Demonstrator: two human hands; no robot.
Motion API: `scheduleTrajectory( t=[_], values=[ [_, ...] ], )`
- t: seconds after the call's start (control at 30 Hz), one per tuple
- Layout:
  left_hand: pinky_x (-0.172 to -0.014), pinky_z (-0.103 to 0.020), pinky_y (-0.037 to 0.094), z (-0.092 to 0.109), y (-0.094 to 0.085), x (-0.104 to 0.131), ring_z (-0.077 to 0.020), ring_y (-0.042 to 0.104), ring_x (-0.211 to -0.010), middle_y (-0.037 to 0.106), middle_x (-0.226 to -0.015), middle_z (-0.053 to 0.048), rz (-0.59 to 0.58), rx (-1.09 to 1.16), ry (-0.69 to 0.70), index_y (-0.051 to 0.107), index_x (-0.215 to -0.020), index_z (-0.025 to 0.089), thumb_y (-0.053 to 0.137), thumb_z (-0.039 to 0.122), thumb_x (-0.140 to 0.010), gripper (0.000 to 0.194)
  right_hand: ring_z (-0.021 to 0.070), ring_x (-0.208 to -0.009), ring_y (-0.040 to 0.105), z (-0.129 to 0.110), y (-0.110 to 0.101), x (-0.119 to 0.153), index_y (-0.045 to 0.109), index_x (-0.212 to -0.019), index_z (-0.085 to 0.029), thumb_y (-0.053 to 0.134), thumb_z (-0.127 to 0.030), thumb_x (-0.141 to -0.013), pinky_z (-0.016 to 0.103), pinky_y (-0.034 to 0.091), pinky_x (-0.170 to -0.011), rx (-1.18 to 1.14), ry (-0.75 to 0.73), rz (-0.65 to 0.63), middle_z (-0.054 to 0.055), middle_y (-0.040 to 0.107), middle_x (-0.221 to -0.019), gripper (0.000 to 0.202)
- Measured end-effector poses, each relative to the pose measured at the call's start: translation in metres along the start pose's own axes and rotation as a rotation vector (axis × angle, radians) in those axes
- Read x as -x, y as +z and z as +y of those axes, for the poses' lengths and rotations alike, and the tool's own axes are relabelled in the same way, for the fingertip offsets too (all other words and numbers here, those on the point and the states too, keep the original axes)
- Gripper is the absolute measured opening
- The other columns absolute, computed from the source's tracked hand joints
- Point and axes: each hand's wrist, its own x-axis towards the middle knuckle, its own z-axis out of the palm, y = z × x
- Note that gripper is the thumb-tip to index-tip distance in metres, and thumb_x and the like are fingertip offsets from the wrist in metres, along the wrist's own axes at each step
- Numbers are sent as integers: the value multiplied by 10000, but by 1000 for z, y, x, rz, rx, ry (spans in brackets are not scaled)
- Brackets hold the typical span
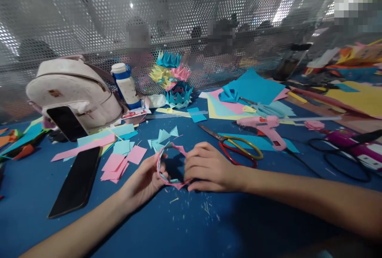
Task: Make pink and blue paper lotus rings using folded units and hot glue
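Paper ring [176,185], pointed: shaped, closure hidden, held by left hand [152,173] and right hand [209,168]; blue triangles [163,135], pink squares [115,162] lie loose.

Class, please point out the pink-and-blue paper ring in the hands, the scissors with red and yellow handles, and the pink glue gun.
Paper ring [178,186], head view: its pink lower edge.
Scissors [221,138], head view: where blades meet handles.
Pink glue gun [269,122], head view: its body, above the grip.
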Motion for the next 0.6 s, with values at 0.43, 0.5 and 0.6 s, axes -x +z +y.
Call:
scheduleTrajectory(
  t=[0.43,0.5,0.6],
  values=[
    [-977,-320,520,4,5,3,-181,680,-1004,731,-1008,-61,-74,91,-46,662,-1125,171,731,316,-844,325,147,-909,549,3,5,0,672,-922,-204,565,-297,-955,361,295,-961,-237,246,98,-7,694,-832,147],
    [-1024,-332,494,3,5,4,-192,676,-1064,734,-1078,-75,-92,56,-39,671,-1127,179,726,243,-852,288,145,-916,548,3,4,-1,673,-923,-204,603,-290,-932,357,296,-964,-257,317,105,-9,697,-861,111],
    [-1009,-300,508,3,7,6,-183,692,-1054,747,-1075,-73,-105,-20,-25,687,-1113,179,712,166,-860,255,142,-911,550,3,3,-2,670,-907,-203,644,-267,-902,352,299,-960,-275,356,83,-13,688,-855,70]
  ],
)
